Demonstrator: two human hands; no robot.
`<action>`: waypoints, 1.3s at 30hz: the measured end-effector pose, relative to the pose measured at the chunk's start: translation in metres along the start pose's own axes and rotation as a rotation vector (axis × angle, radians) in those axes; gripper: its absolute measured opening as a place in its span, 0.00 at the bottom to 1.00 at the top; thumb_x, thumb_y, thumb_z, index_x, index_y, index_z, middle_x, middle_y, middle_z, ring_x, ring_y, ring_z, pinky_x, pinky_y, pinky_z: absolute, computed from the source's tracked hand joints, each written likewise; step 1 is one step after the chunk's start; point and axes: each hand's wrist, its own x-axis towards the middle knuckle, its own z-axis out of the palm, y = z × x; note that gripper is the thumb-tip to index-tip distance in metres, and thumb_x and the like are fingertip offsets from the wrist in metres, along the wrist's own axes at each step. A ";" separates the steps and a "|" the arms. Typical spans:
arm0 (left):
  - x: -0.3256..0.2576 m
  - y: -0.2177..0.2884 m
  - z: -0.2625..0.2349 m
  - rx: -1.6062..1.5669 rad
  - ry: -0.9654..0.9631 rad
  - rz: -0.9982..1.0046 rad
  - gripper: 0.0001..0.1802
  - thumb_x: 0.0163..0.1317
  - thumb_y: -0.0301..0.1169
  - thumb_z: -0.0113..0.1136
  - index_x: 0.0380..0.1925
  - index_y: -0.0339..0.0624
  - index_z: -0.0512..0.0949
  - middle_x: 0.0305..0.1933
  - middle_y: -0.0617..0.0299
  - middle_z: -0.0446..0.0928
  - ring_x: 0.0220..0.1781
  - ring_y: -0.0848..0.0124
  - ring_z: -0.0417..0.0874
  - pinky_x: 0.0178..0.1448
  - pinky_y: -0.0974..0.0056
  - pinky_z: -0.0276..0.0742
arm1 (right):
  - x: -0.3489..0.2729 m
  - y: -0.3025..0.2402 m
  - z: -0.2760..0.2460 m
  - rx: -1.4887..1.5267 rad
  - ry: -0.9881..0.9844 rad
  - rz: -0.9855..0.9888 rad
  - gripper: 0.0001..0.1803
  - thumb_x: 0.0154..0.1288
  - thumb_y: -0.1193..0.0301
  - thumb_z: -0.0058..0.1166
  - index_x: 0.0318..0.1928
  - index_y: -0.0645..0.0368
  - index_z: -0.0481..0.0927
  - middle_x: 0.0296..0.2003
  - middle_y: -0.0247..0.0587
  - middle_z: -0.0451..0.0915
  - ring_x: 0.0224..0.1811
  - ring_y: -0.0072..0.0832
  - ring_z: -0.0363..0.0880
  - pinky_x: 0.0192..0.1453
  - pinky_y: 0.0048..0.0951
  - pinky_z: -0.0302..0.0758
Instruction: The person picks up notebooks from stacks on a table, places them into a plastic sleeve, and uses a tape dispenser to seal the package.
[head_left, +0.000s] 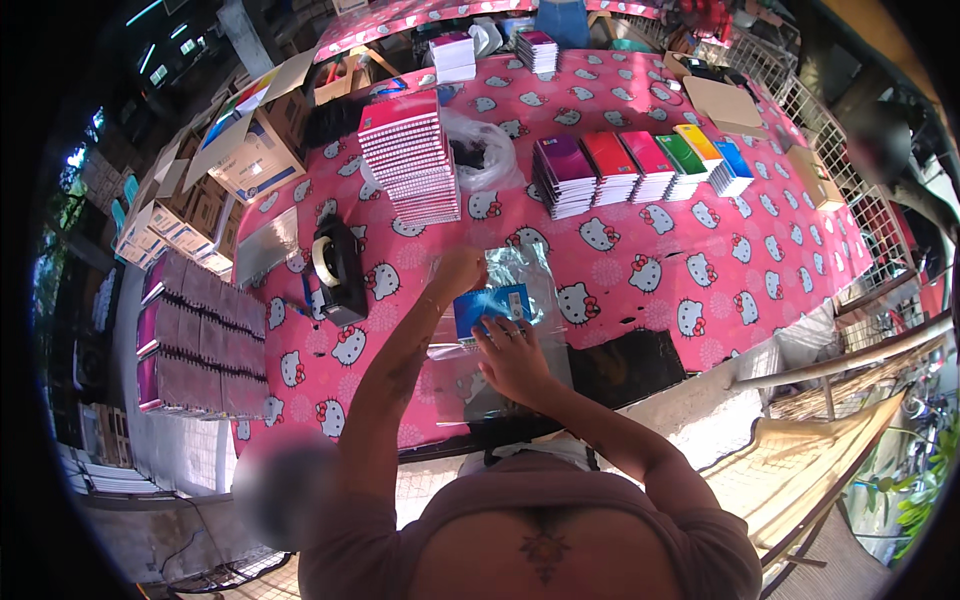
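Observation:
A blue notebook (491,305) lies partly inside a clear plastic bag (520,268) on the pink patterned tablecloth (640,270). My left hand (458,268) grips the bag's upper left edge beside the notebook. My right hand (513,358) rests flat with spread fingers on the notebook's lower edge, over the bag. More clear bags lie beneath, near the table's front edge.
A black tape dispenser (338,268) stands left of the bag. A tall stack of red-covered notebooks (412,158) and a row of coloured notebook stacks (640,168) sit behind. Wrapped bundles (200,340) lie at the left. Cardboard boxes (245,140) stand at the far left.

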 end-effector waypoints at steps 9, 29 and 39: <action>0.009 0.013 -0.006 0.322 0.021 0.220 0.11 0.54 0.31 0.63 0.39 0.48 0.81 0.40 0.56 0.83 0.45 0.55 0.85 0.55 0.48 0.71 | 0.000 0.002 -0.001 0.015 0.016 -0.002 0.33 0.58 0.64 0.62 0.64 0.59 0.73 0.65 0.48 0.70 0.68 0.43 0.66 0.70 0.58 0.62; -0.031 0.068 -0.043 0.210 -0.075 0.216 0.07 0.57 0.28 0.62 0.36 0.50 0.80 0.33 0.62 0.84 0.42 0.59 0.84 0.51 0.51 0.74 | -0.004 0.010 0.006 -0.037 0.059 -0.034 0.35 0.56 0.63 0.64 0.65 0.55 0.71 0.65 0.46 0.68 0.68 0.42 0.66 0.68 0.57 0.62; -0.105 0.097 -0.003 0.031 0.260 0.084 0.12 0.58 0.24 0.60 0.44 0.41 0.80 0.48 0.53 0.83 0.49 0.54 0.85 0.53 0.55 0.83 | -0.011 0.010 0.026 -0.093 0.036 -0.057 0.31 0.59 0.62 0.61 0.63 0.58 0.74 0.64 0.52 0.67 0.73 0.51 0.61 0.72 0.67 0.58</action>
